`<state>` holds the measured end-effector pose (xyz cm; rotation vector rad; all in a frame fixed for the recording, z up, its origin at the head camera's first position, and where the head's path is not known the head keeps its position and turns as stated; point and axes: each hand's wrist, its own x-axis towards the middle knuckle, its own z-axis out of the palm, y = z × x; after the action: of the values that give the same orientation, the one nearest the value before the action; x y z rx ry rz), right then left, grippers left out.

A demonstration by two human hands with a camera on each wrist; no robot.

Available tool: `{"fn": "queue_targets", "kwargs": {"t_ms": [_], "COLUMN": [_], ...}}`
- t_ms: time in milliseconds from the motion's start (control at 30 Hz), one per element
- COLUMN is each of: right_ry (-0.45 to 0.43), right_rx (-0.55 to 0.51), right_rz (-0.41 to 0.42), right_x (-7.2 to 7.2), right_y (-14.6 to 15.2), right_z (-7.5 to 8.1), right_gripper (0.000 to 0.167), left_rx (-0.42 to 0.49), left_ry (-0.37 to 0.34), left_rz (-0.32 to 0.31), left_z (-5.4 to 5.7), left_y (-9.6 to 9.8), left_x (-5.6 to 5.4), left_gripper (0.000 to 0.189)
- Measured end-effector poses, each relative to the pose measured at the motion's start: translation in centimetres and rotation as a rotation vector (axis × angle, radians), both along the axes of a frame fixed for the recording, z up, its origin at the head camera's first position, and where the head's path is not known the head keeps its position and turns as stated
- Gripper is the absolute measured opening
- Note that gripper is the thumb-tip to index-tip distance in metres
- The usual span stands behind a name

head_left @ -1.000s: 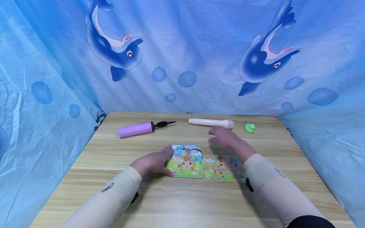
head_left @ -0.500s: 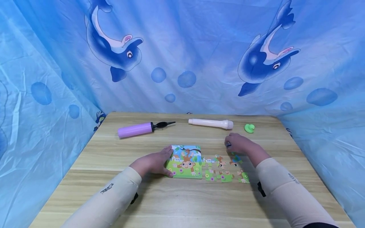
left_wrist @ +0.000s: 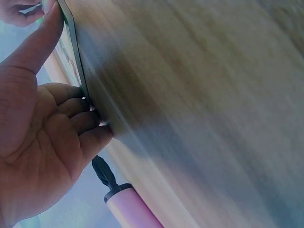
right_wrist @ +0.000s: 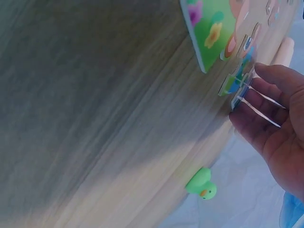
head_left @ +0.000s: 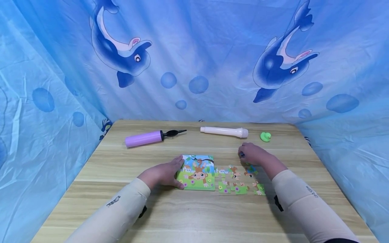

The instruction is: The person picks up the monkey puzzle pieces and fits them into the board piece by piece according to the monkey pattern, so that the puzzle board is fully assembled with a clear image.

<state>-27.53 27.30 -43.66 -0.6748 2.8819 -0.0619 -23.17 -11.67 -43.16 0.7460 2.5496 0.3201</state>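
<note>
My left hand [head_left: 165, 171] rests along the left edge of a square monkey puzzle board [head_left: 197, 173], its thumb near the front corner and its fingers at the back corner. In the left wrist view, the straight thumb lies on the board and the fingertips touch its side. Behind the loose pieces, my right hand [head_left: 253, 154] holds a small bluish puzzle piece [right_wrist: 239, 98] between thumb and fingertips. Part of this piece is hidden by the hand. Several loose puzzle pieces [head_left: 239, 189] lie in rows just right of the board.
A purple balloon pump [head_left: 144, 138] lies at the back left. A white microphone-shaped stick [head_left: 223, 131] and a green toy duck [head_left: 265, 136] are at the back, beyond the right hand. Blue dolphin-print cloth [head_left: 188, 50] surrounds the wooden table [head_left: 188, 216].
My right hand has moved right from near the white stick to behind the loose pieces, and now pinches a piece. In the last half second it shifts only slightly. The left hand stays put.
</note>
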Motion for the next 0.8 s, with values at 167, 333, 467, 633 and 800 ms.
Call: {"fn": "queue_targets", "kwargs": {"t_ms": [167,333,467,633,800], "right_ry": [0.018,0.052,0.077,0.081,0.092], "right_rx": [-0.015,-0.07,-0.117,-0.118,-0.095], "right_rz": [0.008,0.016,0.042,0.073,0.123], "right_x": [0.3,0.3,0.0,-0.1,0.2], "right_y": [-0.3,-1.1,-2.7,-6.0,-9.7], "right_z": [0.3,0.6,1.1,1.9,2.2], "right_gripper": [0.017,0.012,0.011,0.024,0.03], "left_rx": [0.013,0.013,0.009,0.014,0.012], "left_ry": [-0.008,-0.01,-0.006,-0.002,0.003], "left_rz": [0.002,0.005,0.005,0.005,0.0], "left_z": [0.0,0.0,0.0,0.0,0.0], "left_y": [0.0,0.0,-0.1,-0.2,-0.2], "left_x": [0.1,0.1,0.1,0.0,0.0], "left_gripper": [0.112,0.111,0.111,0.112,0.112]}}
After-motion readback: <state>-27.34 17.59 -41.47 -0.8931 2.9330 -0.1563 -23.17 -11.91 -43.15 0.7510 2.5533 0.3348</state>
